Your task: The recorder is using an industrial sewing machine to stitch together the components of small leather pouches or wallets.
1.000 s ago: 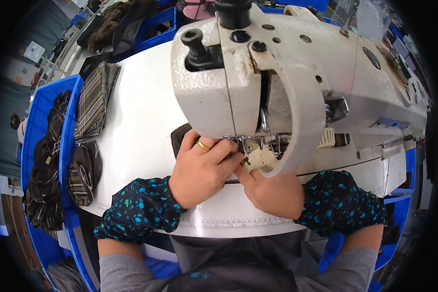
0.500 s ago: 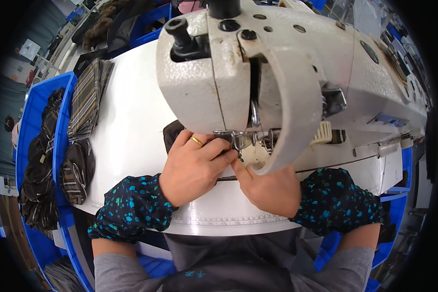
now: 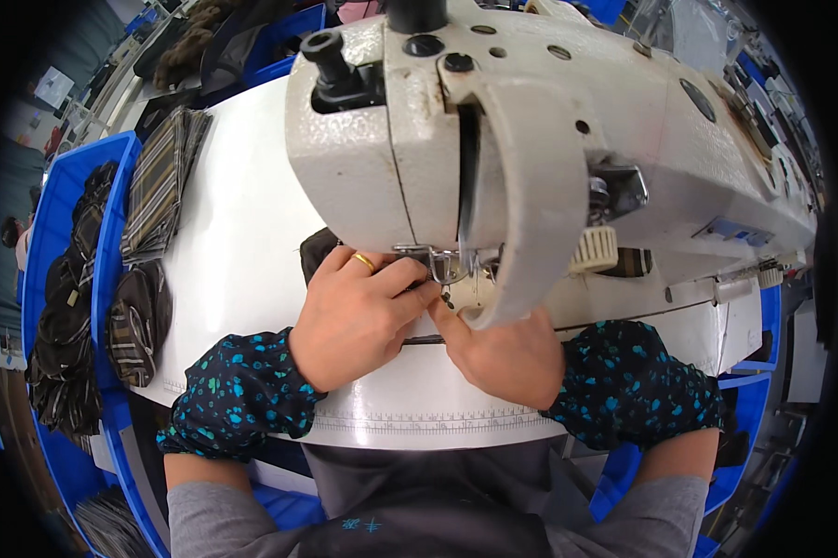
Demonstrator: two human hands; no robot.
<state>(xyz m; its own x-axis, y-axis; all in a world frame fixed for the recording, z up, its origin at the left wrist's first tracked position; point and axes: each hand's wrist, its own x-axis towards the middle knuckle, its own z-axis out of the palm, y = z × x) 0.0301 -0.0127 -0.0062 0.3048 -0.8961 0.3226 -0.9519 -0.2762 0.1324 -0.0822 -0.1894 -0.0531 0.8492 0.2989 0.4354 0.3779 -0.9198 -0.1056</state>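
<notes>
A white sewing machine [image 3: 345,177] fills the upper middle, its metal presser foot [image 3: 445,267] low beside a curved white guard. My left hand [image 3: 354,316] is closed over dark fabric [image 3: 319,244] at the foot's left, fingers bent, a gold ring on one finger. My right hand [image 3: 498,358] is just below the foot, index finger reaching toward my left thumb; its other fingers are bent or hidden, and what they hold is unclear. Both forearms wear dark sleeve covers with blue spots.
Blue bins [image 3: 121,177] with dark garment pieces [image 3: 70,307] line the left, beside stacked striped fabric [image 3: 163,177] and a striped bundle [image 3: 138,325]. More blue bins [image 3: 744,446] sit at the right. A white table [image 3: 242,186] carries the machine. A person [image 3: 17,232] is at far left.
The whole view has shifted, with machine, hands and bins appearing further left. Both hands stay at the presser foot in much the same pose.
</notes>
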